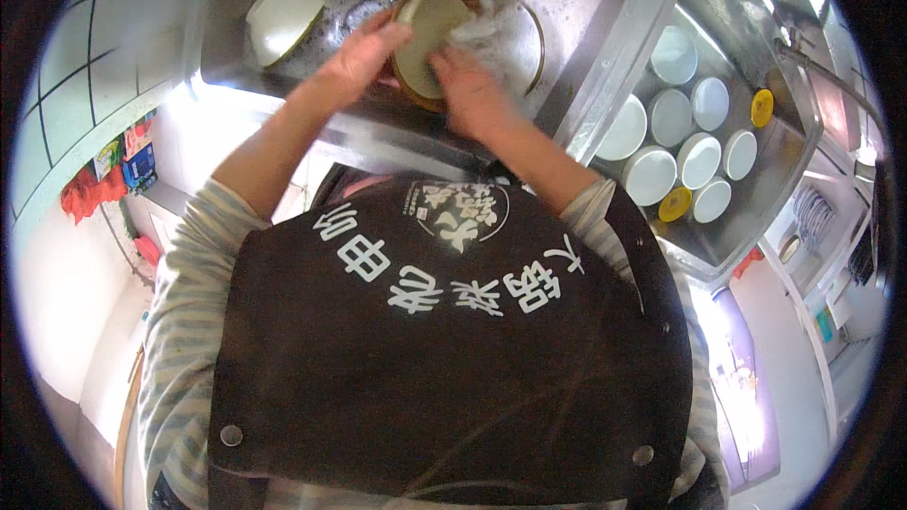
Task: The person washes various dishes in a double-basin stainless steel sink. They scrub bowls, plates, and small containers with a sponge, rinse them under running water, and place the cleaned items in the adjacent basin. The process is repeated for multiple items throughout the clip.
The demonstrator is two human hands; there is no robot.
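Observation:
Over a metal sink basin (234, 49) of sudsy dishes, my left hand (365, 53) grips the left rim of a round, pale bowl with a brown rim (418, 42). My right hand (471, 88) is at the bowl's lower right, its fingers reaching inside; it is blurred, and a whitish cloth or suds (478, 32) lies just above it. Whether that hand holds a cloth I cannot tell. A white angular bowl (283, 21) lies tilted to the left. Right of my hands a large, brown-rimmed dish (528, 49) sits partly under foam.
The second metal basin (751, 227) on the right holds several round white dishes (650, 176) and yellow ones (674, 204). A raised metal divider (623, 49) stands between the basins. A faucet pipe (822, 67) reaches over the far right. Stacked dishes (813, 212) stand farther off.

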